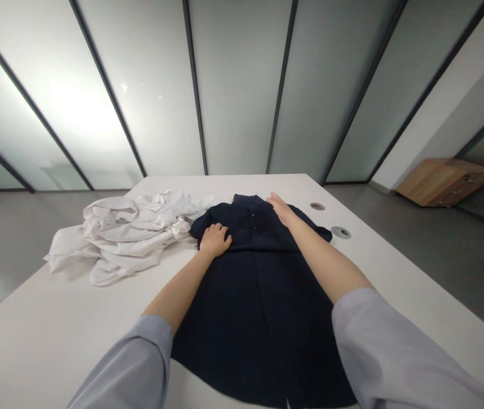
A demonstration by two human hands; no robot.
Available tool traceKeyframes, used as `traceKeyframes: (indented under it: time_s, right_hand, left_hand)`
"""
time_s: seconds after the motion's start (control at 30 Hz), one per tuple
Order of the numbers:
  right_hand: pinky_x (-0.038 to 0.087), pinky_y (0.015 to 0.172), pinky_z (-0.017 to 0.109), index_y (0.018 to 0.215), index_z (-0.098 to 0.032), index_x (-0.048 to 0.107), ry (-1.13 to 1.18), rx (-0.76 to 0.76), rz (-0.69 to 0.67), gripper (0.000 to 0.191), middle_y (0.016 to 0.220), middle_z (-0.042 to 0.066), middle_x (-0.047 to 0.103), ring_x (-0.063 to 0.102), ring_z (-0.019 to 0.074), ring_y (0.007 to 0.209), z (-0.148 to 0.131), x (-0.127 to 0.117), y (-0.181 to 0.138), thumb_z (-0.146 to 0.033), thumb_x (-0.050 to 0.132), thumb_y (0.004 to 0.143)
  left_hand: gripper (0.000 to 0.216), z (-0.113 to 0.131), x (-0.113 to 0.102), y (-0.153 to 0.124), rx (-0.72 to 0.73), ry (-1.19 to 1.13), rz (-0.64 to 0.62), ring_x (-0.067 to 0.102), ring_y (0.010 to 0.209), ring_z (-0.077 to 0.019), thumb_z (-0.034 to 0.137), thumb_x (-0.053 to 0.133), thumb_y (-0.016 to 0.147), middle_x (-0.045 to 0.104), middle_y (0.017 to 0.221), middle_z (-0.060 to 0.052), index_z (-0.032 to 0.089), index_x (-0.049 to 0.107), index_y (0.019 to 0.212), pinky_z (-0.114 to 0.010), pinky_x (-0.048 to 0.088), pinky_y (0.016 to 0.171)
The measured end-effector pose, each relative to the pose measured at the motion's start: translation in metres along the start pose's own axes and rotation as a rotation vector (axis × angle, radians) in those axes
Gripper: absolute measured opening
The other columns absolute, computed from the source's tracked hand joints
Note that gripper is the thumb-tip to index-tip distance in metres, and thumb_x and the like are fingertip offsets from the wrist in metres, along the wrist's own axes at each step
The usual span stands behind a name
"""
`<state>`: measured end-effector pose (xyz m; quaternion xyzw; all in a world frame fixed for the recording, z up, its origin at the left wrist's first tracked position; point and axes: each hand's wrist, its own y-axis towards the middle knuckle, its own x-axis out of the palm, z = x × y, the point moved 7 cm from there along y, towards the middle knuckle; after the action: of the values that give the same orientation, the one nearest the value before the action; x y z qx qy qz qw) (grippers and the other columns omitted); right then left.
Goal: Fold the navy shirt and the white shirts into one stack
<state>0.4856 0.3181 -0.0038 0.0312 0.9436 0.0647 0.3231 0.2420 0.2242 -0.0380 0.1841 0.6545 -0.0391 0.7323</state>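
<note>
Loosely, the left fingers [218,228] spread on the matte navy shirt [263,301], right fingers [275,200] straight, together.

Single view, head-worn. Position: above the near end of the table [54,324]. Direction: forward and down along the table's length, toward the wall [233,85] beyond its far edge. Range: sleeves [389,341] closest, cut by the lower border; left hand [215,240] and right hand [282,211] farther out, near mid-frame; wall farthest. Coverage: wide, taking in floor [421,244] on both sides.
</note>
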Motion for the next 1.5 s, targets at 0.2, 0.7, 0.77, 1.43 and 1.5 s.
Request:
traceKeyframes:
  time_s: [0.2,0.7,0.77,1.43,1.5]
  right_hand:
    - [0.027,0.112,0.043,0.142,-0.019,0.045,-0.617,-0.151,-0.178,0.059,0.149,0.012,0.04,0.034,0.0274,0.138,0.017,0.021,-0.068,-0.048,0.045,0.091]
    - [0.019,0.113,0.049,0.149,-0.021,0.032,-0.771,-0.033,-0.227,0.065,0.157,0.011,0.023,0.018,0.0284,0.144,0.037,0.024,-0.086,-0.055,0.028,0.095]
    - [0.019,0.113,0.048,0.149,-0.02,0.033,-0.765,-0.038,-0.223,0.064,0.157,0.012,0.024,0.019,0.0283,0.144,0.034,0.026,-0.086,-0.055,0.029,0.095]
    - [0.025,0.105,0.051,0.09,-0.017,0.076,-0.858,0.081,0.191,0.032,0.137,0.012,0.051,0.034,0.0364,0.13,0.062,-0.067,-0.08,-0.035,0.05,0.084]
    - [0.037,0.096,0.045,0.087,-0.018,0.076,-0.781,0.159,0.115,0.034,0.117,0.014,0.064,0.051,0.0335,0.115,0.078,-0.078,-0.074,-0.04,0.05,0.084]
  left_hand:
    - [0.056,-0.006,0.015,0.009,-0.026,-0.005,-0.152,0.027,0.141,-0.0303,0.048,0.035,0.093,0.035,0.153,-0.01,0.024,0.04,0.143,-0.052,0.022,0.113]
    - [0.042,-0.011,-0.001,0.024,-0.044,0.027,-0.034,0.043,0.131,-0.0273,0.038,0.042,0.093,0.054,0.135,-0.014,0.02,0.055,0.128,-0.044,0.028,0.112]
    - [0.041,0.004,-0.004,0.019,-0.011,0.02,-0.011,0.046,0.128,-0.0278,0.04,0.045,0.091,0.056,0.132,-0.013,0.02,0.056,0.126,-0.043,0.028,0.111]
    - [0.055,0.001,0.012,0.0,-0.017,-0.036,-0.088,0.039,0.136,-0.027,0.05,0.041,0.092,0.044,0.147,-0.011,0.017,0.051,0.136,-0.04,0.032,0.111]
    - [0.055,0.001,0.011,-0.001,-0.02,-0.038,-0.081,0.04,0.135,-0.0279,0.049,0.042,0.092,0.045,0.146,-0.012,0.017,0.051,0.135,-0.041,0.032,0.111]
